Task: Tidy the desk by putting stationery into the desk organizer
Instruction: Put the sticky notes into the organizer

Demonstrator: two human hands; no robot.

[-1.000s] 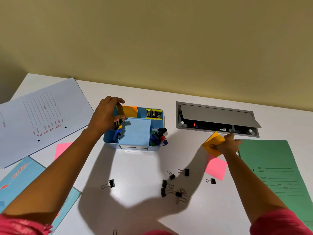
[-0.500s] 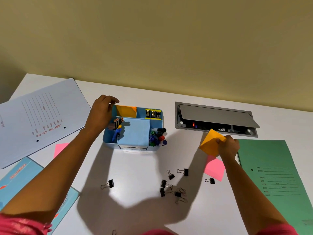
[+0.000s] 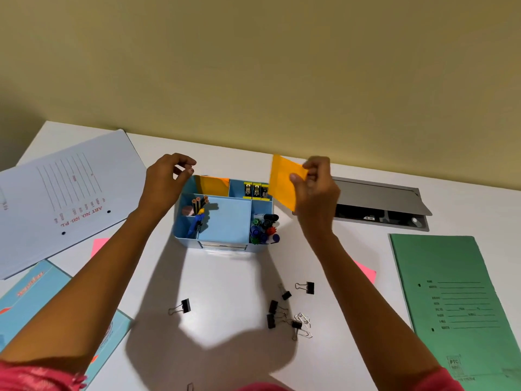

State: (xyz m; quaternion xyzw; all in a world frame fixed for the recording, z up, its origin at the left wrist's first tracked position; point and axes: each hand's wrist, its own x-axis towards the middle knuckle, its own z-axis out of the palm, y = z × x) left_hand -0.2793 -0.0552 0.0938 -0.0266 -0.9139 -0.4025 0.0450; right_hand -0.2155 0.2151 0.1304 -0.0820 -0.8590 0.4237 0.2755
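Nearest to me, black binder clips (image 3: 277, 311) are lying loose on the white bench (image 3: 225, 277), not yet collected. Behind them the blue desk organizer (image 3: 222, 245) is standing with its pens and pencils already inside. Above its back right corner, the right hand (image 3: 315, 190) is lifting one orange sticky note (image 3: 283, 183), and its fingers (image 3: 308, 169) and thumb are pinching the right edge, so the sheet is hanging in the air tilted, with its free edge pointing left toward the organizer. The back-left compartment (image 3: 211, 185), where orange paper is already sitting, is lying to the left of this note, past the small compartment with the yellow-and-black items in the back row. So I am judging that the note is needing to travel leftward and down, edge first. The left hand (image 3: 165, 179) is hovering just at that back-left corner, nearer to the slot, its fingers curling inward and gripping nothing that I can see.
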